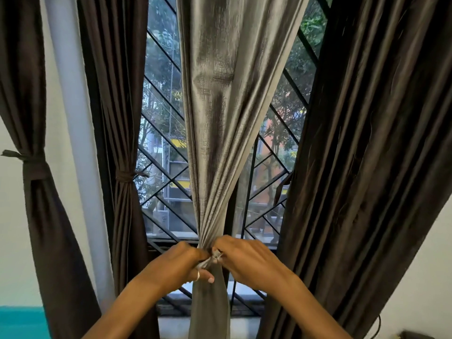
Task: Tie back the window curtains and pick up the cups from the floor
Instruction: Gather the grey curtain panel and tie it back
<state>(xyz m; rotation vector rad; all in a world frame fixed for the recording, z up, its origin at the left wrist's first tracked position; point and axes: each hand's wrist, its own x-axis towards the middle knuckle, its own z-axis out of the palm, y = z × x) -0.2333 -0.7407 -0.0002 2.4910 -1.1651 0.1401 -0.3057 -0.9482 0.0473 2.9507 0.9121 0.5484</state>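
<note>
Head view: both hands meet at a gathered silvery-grey satin curtain (221, 133); left hand (179, 264) and right hand (247, 259) each pinch its thin grey tie strip (215, 256).

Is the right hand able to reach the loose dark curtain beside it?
Probably, once freed: the dark curtain hangs close by, unobstructed, but the right hand and left hand are pinching the tie on the grey curtain.
</note>
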